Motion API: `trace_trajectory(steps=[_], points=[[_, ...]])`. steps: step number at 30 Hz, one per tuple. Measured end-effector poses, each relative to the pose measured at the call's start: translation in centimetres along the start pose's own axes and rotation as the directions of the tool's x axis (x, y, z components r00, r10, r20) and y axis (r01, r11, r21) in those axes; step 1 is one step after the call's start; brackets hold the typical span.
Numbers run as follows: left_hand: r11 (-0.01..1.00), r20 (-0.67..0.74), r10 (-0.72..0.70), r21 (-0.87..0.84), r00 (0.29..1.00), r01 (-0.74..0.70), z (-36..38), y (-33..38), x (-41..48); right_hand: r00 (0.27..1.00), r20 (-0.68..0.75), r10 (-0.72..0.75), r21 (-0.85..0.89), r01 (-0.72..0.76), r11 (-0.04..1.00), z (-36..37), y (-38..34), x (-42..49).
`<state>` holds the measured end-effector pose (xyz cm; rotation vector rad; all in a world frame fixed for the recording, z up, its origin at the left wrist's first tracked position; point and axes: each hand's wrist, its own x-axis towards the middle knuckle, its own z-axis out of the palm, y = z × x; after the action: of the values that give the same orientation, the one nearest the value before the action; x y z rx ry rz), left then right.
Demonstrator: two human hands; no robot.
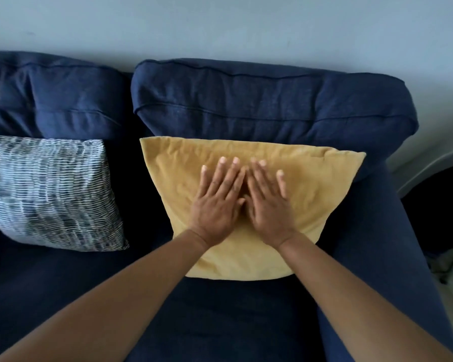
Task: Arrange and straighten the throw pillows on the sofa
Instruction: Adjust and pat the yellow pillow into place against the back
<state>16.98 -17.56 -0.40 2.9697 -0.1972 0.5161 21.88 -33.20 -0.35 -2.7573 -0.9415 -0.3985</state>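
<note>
Centre frame: left hand [216,202] and right hand [268,202], grip released, palms flat on yellow pillow [311,184], apparently smoothing it against sofa [272,105] backrest; patterned pillow [47,189] leans at left.

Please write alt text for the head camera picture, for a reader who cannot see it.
Both hands, left hand and right hand, lie flat and open on a yellow pillow leaning against a navy sofa. A blue-and-white patterned pillow stands to its left.

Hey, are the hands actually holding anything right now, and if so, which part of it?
Nothing is gripped. The left hand and right hand lie flat, fingers extended, side by side on the middle of the yellow pillow.
</note>
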Motion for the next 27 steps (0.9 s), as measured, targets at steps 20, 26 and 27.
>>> trace_trajectory(steps=[20, 26, 27], points=[[0.918, 0.118, -0.393, 0.097, 0.912, 0.384, -2.4, -7.5, 0.6, 0.892, 0.064, 0.448, -0.096, -0.441, 0.892, -2.5, 10.3, 0.3], [0.167, 0.205, -0.910, -0.613, 0.360, 0.773, -5.4, -8.0, 2.2, 0.710, -0.080, 0.700, 0.171, -0.682, 0.711, -5.5, 9.9, 2.1], [0.023, 0.301, -0.902, -0.682, 0.309, 0.731, -6.0, -8.2, 2.5, 0.596, -0.018, 0.803, 0.231, -0.779, 0.583, -5.9, 10.6, 2.6]])
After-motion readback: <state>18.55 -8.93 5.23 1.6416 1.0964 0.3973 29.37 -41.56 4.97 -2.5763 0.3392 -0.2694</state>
